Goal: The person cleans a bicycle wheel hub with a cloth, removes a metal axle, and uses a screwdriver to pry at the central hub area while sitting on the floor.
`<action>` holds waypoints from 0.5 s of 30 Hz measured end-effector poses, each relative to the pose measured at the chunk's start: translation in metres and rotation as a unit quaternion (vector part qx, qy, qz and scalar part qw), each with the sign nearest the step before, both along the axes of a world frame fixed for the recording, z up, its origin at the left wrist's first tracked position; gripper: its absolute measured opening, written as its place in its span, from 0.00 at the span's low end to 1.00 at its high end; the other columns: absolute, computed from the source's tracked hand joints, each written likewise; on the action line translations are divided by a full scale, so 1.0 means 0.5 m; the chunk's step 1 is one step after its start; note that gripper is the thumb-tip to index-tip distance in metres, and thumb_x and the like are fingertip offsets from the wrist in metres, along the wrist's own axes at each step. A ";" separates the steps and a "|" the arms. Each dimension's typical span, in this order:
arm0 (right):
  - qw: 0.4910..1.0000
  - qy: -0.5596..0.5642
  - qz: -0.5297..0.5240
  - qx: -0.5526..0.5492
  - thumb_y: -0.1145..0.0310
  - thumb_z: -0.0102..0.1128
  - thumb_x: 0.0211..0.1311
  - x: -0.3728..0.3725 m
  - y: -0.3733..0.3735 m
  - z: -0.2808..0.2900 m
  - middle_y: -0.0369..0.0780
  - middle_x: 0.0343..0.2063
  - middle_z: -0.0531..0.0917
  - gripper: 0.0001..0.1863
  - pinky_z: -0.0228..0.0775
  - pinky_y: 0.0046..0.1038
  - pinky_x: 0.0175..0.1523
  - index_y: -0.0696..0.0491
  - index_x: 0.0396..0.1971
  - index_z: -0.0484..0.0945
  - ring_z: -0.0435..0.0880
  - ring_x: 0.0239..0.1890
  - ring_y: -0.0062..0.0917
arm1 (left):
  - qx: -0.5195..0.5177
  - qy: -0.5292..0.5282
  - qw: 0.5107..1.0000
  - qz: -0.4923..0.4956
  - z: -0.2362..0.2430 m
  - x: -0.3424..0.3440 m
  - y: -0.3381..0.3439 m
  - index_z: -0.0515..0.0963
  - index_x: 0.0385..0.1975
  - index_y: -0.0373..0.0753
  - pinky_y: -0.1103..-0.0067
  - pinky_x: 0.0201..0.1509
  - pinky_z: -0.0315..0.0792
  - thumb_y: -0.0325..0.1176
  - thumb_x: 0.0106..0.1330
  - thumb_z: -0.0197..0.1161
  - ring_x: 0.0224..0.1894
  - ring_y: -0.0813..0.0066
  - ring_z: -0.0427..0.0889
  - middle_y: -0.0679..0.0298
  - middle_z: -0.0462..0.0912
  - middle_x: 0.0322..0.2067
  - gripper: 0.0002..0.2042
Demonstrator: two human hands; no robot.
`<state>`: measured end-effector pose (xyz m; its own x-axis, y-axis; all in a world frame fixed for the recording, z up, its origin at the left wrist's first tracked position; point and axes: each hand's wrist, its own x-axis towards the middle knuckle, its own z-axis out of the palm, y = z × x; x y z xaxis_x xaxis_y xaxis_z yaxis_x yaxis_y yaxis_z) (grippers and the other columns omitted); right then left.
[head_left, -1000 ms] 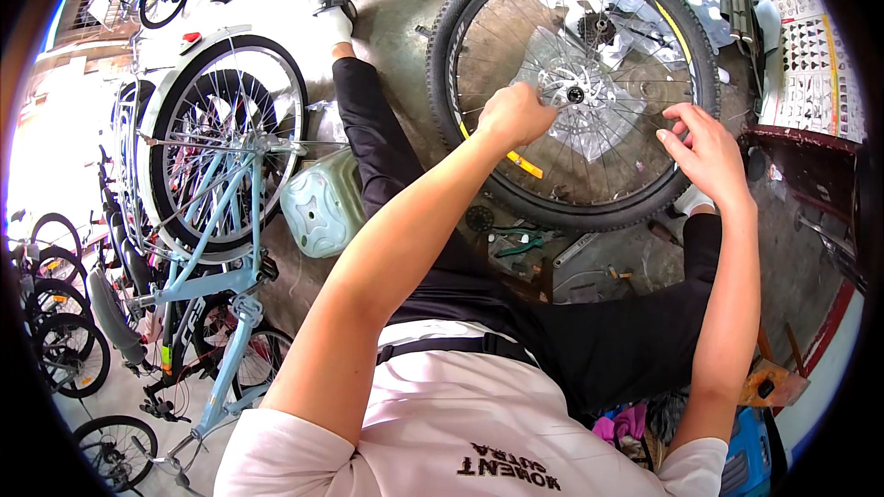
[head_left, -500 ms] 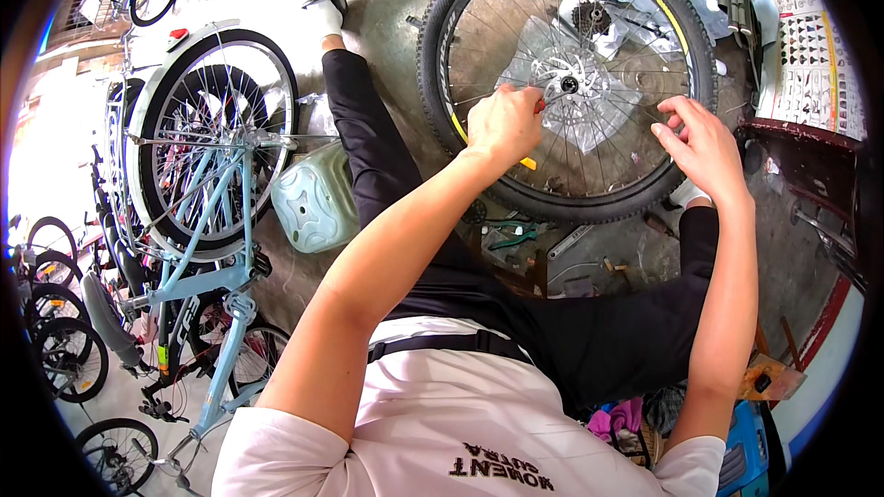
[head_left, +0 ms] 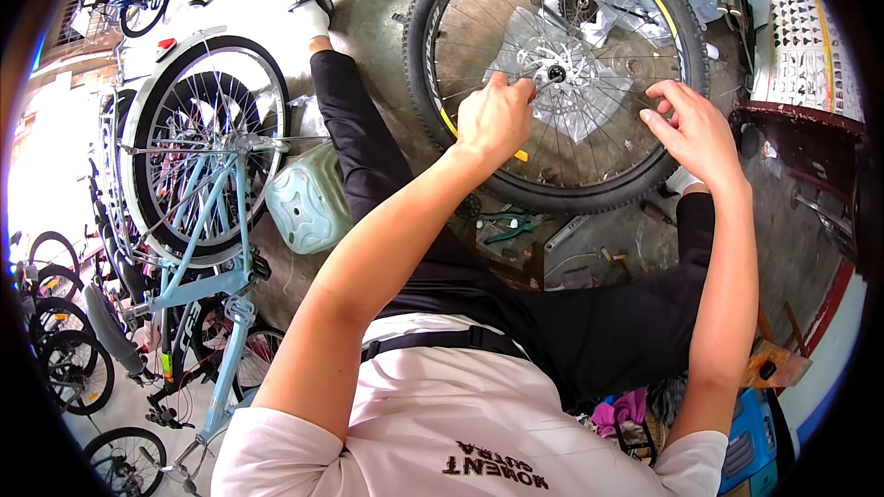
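Note:
A bicycle wheel [head_left: 589, 198] with a knobby black tyre is in front of me, a silver disc brake rotor [head_left: 584, 83] around its hub [head_left: 556, 75]. My left hand [head_left: 495, 118] is closed over the wheel's left half, just beside the hub. A bit of a red-handled tool [head_left: 531, 94] sticks out of that fist towards the hub; my fingers hide the rest, so its kind is unclear. Over the right side of the wheel my right hand [head_left: 697, 133] hovers with bent fingers, thumb and forefinger apart, and nothing visible in it.
Clear plastic wrapping [head_left: 516, 48] shows behind the spokes. Green-handled pliers [head_left: 511, 232] and other tools lie on the floor between my legs. A pale green plastic stool [head_left: 308, 198] and a light blue bicycle [head_left: 198, 290] are on the left, a dark red bench [head_left: 801, 143] on the right.
The whole view has shifted slightly, so the wheel and both hands appear a little further left and up. Both hands keep nearly the same pose relative to the wheel.

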<state>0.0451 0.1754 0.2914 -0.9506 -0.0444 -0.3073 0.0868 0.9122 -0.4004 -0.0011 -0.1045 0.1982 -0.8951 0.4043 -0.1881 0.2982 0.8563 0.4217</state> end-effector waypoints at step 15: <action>1.000 -0.005 0.003 -0.007 0.55 0.62 0.65 0.002 -0.009 0.009 0.40 0.39 0.84 0.17 0.75 0.37 0.46 0.51 0.46 0.78 0.84 0.42 0.35 | -0.006 -0.024 0.999 0.042 0.032 0.020 0.009 0.82 0.39 0.41 0.59 0.41 0.78 0.41 0.63 0.63 0.36 0.48 0.84 0.51 0.83 0.33 0.11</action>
